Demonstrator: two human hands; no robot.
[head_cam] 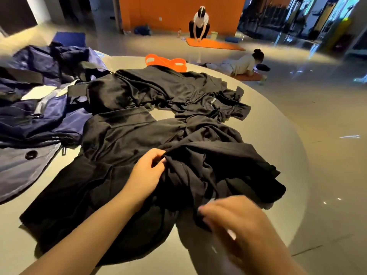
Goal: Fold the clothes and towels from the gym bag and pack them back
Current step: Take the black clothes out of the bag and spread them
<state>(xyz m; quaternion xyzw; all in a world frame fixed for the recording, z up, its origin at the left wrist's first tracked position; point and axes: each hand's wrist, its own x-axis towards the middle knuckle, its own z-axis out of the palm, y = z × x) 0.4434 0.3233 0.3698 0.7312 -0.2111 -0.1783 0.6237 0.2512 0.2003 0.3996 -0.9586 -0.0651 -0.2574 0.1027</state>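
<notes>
Grey round tabletop (264,124) carries black clothes (158,124), a navy bag (39,108) at left, something orange (165,62) beyond. Left hand (146,173) pinches a black fold; right hand (234,217) is blurred, grip unclear. Glossy floor (317,116), orange wall (178,10), two people on mats.

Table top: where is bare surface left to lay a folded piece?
Bare table runs along the right rim beside the black clothes; a smaller strip lies near-left below the navy gym bag. Centre and left are crowded.
</notes>
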